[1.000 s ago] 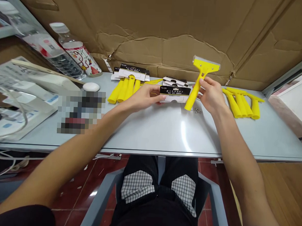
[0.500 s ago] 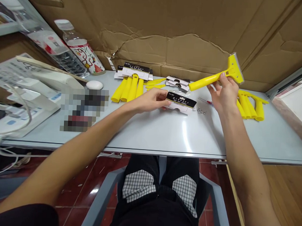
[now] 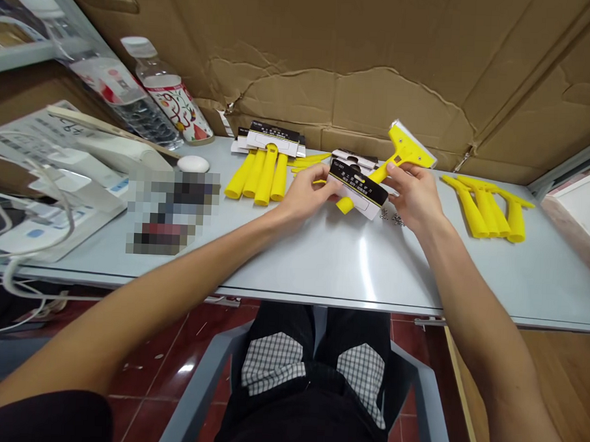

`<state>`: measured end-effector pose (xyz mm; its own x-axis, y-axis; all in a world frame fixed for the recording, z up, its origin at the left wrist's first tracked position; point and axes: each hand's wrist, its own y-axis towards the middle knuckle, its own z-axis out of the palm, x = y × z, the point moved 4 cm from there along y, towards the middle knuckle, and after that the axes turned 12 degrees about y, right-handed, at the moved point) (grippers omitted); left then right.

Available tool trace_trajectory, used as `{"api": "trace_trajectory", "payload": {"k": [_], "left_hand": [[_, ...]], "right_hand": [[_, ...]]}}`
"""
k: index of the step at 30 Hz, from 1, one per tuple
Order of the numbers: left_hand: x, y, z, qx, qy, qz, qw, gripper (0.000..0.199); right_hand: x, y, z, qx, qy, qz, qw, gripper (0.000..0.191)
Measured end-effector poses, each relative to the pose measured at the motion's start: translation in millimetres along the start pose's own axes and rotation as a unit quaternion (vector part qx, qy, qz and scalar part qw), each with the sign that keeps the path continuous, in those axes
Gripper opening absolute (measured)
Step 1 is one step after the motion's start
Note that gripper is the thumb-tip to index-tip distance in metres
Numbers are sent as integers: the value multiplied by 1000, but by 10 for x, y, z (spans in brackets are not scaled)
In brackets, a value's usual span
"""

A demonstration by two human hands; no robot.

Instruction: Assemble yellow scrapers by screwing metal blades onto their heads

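Note:
Above the table, my left hand (image 3: 310,194) pinches the left edge of a black and white header card (image 3: 359,185). My right hand (image 3: 417,195) grips a yellow scraper (image 3: 409,150) by its neck, the wide head with its metal edge pointing up and right. The scraper's handle passes behind the card, and its round yellow end shows below it. Small metal screws (image 3: 397,219) lie on the table beneath my right hand. Whether the handle goes through a slot in the card I cannot tell.
Several carded yellow scrapers (image 3: 263,177) lie at the back left, more cards (image 3: 354,157) behind my hands. Yellow scraper handles (image 3: 491,207) lie on the right. A white mouse (image 3: 193,164), plastic bottles (image 3: 171,95) and white cables (image 3: 24,248) are at left; a cardboard wall (image 3: 302,45) stands behind.
My right hand has brought the scraper left and down, so its handle is now behind the card. The card is tilted more, still in my left hand.

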<state>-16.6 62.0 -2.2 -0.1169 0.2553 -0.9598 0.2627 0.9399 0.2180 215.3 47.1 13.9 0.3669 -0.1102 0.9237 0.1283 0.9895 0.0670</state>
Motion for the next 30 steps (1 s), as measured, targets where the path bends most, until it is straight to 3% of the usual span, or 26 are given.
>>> {"api": "trace_trajectory", "payload": {"k": [3, 7, 15, 22, 30], "left_hand": [[47, -39, 73, 4, -48, -5, 999, 30], [17, -113, 132, 19, -130, -31, 991, 40], [-4, -136, 124, -20, -175, -74, 982, 46], [20, -146, 177, 65, -189, -118, 973, 92], [53, -92, 128, 78, -169, -77, 979, 122]], "right_hand": [[-24, -51, 62, -2, 8, 17, 1000, 48], [-40, -127, 179, 39, -26, 42, 998, 43], [-89, -215, 291, 91, -51, 98, 990, 37], [-39, -252, 318, 109, -57, 115, 986, 45], [17, -195, 218, 107, -54, 106, 987, 57]]}}
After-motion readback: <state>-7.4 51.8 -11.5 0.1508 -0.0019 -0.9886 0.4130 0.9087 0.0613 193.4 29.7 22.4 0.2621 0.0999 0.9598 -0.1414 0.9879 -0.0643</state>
